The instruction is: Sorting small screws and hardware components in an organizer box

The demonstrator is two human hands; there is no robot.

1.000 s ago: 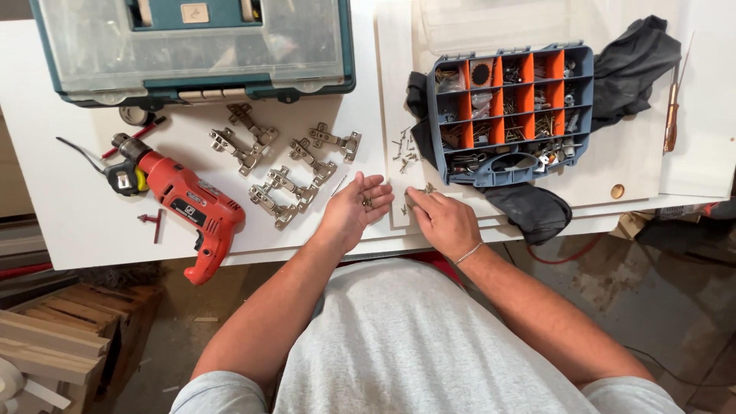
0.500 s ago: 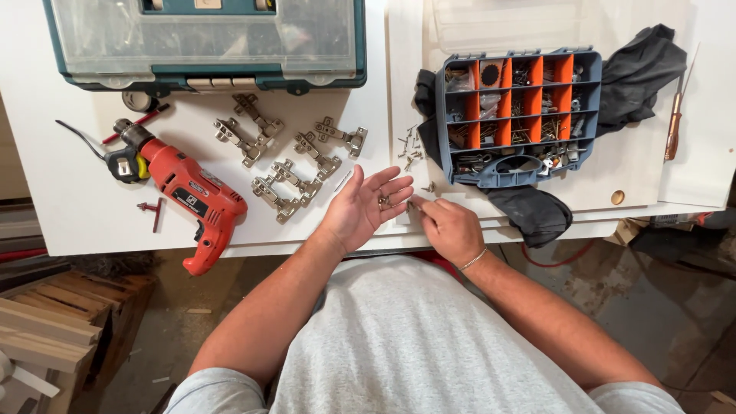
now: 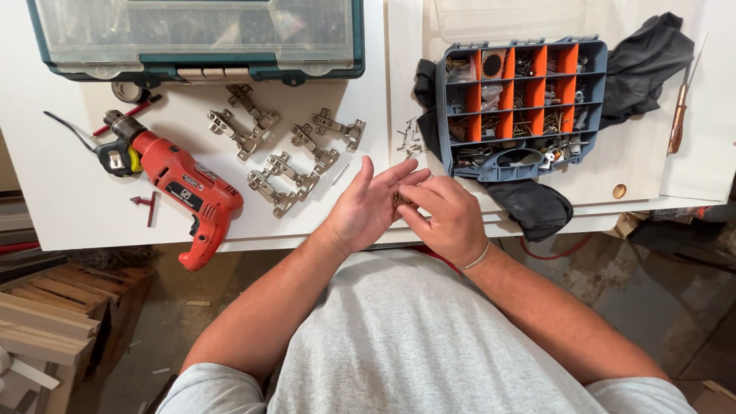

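Observation:
My left hand (image 3: 366, 205) is palm up over the front edge of the white board (image 3: 322, 218), cupping several small brown screws (image 3: 399, 201). My right hand (image 3: 445, 216) sits against it, fingertips pinching among those screws in the palm. Several metal cabinet hinges (image 3: 284, 149) lie on the board just beyond my left hand. A few loose silver screws (image 3: 409, 138) lie beyond my fingertips. A blue and orange compartment organizer (image 3: 521, 107) full of small hardware rests on a black cloth (image 3: 644, 61) to the right.
A red electric drill (image 3: 184, 192) lies at the left with a tape measure (image 3: 115, 159) and a chuck key (image 3: 143, 203). A teal tool case (image 3: 199, 38) stands at the back left. A wooden-handled screwdriver (image 3: 678, 115) lies far right. Wooden boards (image 3: 54, 314) are stacked below left.
Both hands have drawn back from the board toward my body. My left hand turned palm up with screws in it, and my right hand closed in onto that palm.

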